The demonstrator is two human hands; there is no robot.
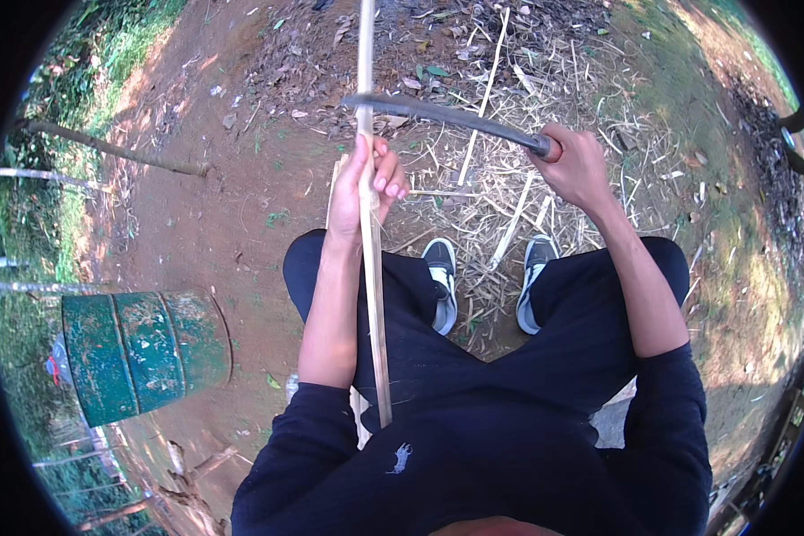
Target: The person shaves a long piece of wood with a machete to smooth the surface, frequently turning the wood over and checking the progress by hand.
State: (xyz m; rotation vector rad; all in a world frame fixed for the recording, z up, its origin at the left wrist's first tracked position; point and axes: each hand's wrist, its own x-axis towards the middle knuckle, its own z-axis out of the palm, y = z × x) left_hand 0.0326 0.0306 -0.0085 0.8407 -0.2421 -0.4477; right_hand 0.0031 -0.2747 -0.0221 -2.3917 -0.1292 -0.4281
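Note:
A long, pale strip of split wood or bamboo [372,286] stretches from my lap up past the top of the view. My left hand [353,196] is closed round it, the thumb lying along the strip and the fingers curled at its right side. In my right hand [581,170] is the handle of a machete [460,116] with a long, dark, slightly curved blade. The blade points left and its far end crosses the strip just above my left hand. Whether its edge cuts into the wood cannot be made out.
Thin shavings [509,214] and loose strips litter the brown ground around my shoes [442,277]. A dented green metal drum [143,353] stands on the left, with a wooden stake [121,150] beyond it. Dry leaves [295,54] lie farther ahead, and branches [192,491] are at the lower left.

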